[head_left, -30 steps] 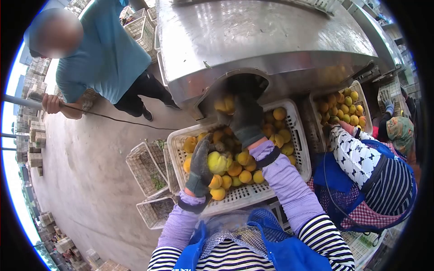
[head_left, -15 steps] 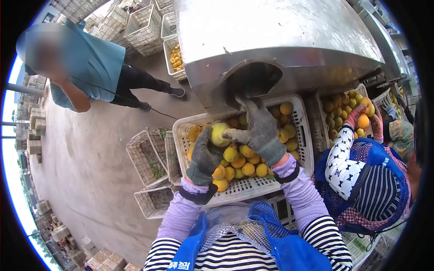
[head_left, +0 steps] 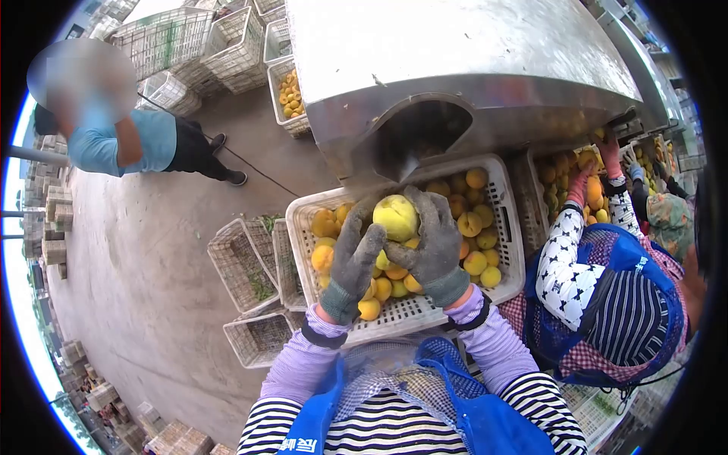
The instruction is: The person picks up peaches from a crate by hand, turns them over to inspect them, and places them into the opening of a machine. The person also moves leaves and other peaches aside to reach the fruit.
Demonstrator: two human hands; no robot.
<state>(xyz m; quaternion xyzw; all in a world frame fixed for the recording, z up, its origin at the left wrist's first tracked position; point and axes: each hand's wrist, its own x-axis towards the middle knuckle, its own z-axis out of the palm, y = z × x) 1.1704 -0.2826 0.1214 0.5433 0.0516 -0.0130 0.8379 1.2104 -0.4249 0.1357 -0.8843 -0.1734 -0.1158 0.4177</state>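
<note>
Between my two gloved hands is a yellow-green peach point(head_left: 396, 218), held up above the crate. My left hand point(head_left: 355, 258), in a dark grey glove, curls round its left side. On its right side my right hand point(head_left: 434, 250) wraps it, with the thumb below. Under both hands stands a white plastic crate point(head_left: 413, 324) with orange and yellow peaches point(head_left: 324, 258) inside. My hands hide the middle of the crate. A metal chute point(head_left: 425, 125) opens just beyond the crate's far edge.
A co-worker point(head_left: 622, 303) on the right handles fruit over another crate. At the upper left a person in a blue shirt point(head_left: 155, 140) stands on the concrete floor. Stacked crates point(head_left: 262, 337) lie left of mine. A crate of peaches point(head_left: 290, 95) stands beside the machine.
My right hand has come down from the chute and closed round the peach with my left hand. The person in blue has shifted left. The co-worker's hands have moved farther forward.
</note>
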